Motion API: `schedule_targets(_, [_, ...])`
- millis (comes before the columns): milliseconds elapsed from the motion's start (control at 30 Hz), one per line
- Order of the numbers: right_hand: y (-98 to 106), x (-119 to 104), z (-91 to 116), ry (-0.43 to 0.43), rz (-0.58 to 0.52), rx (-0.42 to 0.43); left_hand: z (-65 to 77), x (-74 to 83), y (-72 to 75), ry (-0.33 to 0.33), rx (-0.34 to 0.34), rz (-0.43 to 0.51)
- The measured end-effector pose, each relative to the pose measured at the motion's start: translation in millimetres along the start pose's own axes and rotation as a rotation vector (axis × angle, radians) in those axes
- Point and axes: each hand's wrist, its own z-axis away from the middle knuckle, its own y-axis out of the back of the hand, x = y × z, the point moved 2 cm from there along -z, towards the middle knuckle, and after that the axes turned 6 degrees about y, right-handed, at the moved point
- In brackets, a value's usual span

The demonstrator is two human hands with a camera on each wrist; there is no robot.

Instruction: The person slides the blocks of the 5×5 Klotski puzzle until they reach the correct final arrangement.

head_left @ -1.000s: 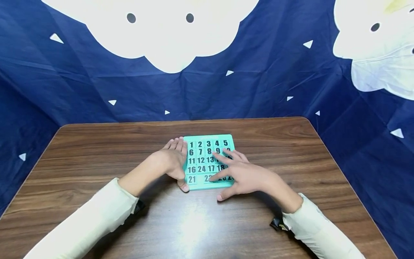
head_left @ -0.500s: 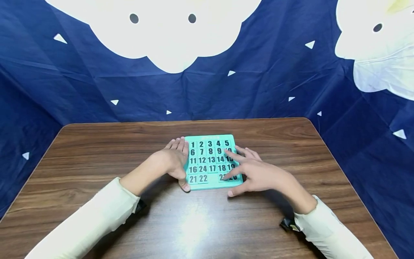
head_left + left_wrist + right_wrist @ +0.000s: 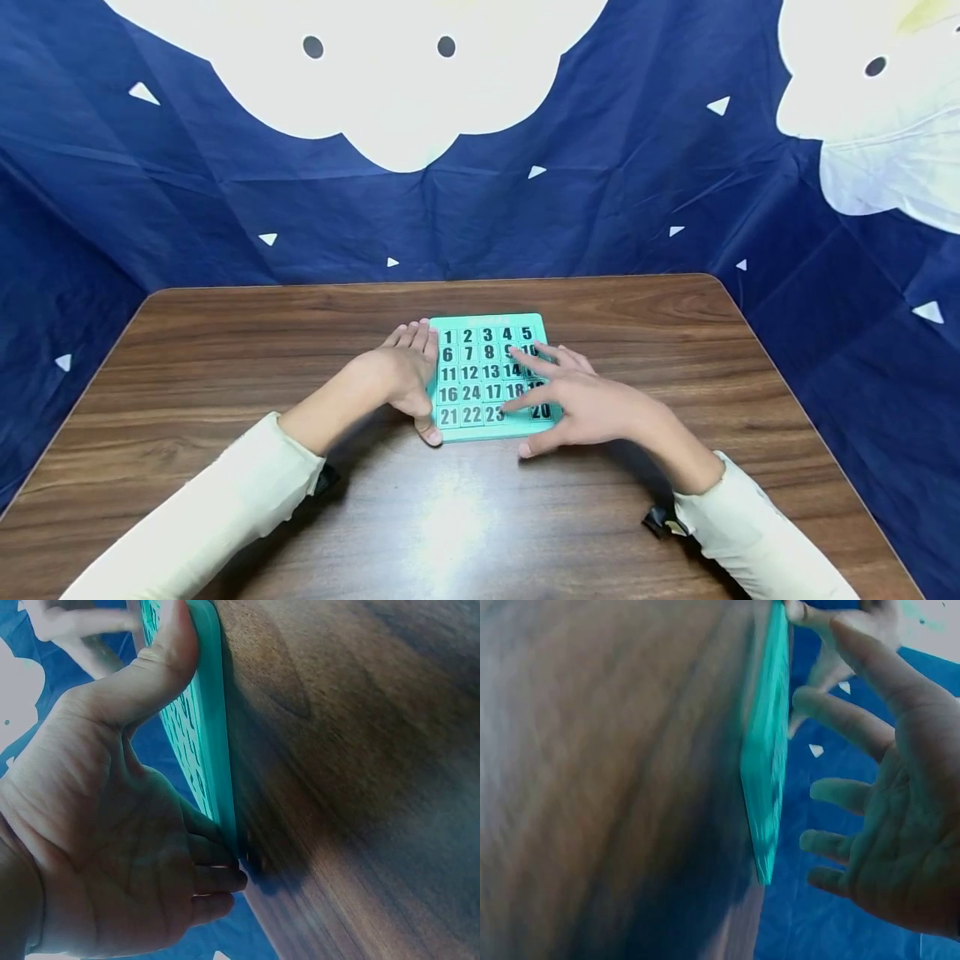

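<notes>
A teal sliding number puzzle lies flat on the table, black numbers on its square tiles. Its bottom row reads 21, 22 and 23, then a gap partly under a finger, then 20. My left hand lies along the puzzle's left side, fingers straight, thumb at the near left corner; the left wrist view shows that thumb against the puzzle's edge. Over the right part spreads my right hand, its index fingertip at the right side of tile 23. Its other fingers are apart above the board, covering some right-hand tiles.
The brown wood-grain table extends around the puzzle, with a bright reflection near its front. Behind it hangs a blue cloth with white cloud shapes. A black strap shows at the right cuff.
Tile 22 has slid left beside 21, then tile 23 has slid left beside 22, so the gap is now left of 20. My right hand went right, then back left. The left hand stayed.
</notes>
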Motion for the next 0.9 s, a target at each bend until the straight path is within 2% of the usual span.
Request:
schedule_targets(100, [3.8, 6.5, 2.6, -0.052, 0.035, 0.033, 0.0, 0.3, -0.4, -0.001, -0.007, 0.005])
schedule_targets(200, [3.7, 10.5, 4.0, -0.083, 0.056, 0.025, 0.1, -0.2, -0.8, -0.001, -0.005, 0.010])
schedule_targets(367, [1.2, 7.1, 10.1, -0.060, 0.032, -0.018, 0.4, -0.7, -0.8, -0.006, -0.003, 0.017])
schedule_targets(500, [1.4, 3.2, 13.3, -0.036, 0.012, -0.021, -0.3, 0.8, 0.4, -0.003, 0.002, 0.022])
schedule_targets(700, [-1.6, 5.2, 0.9, -0.015, 0.027, 0.009, 0.0, 1.5, 0.6, -0.002, -0.006, 0.022])
schedule_targets(900, [-4.3, 6.7, -8.5, -0.015, 0.039, -0.023, -1.3, 1.6, 0.6, -0.007, -0.011, 0.028])
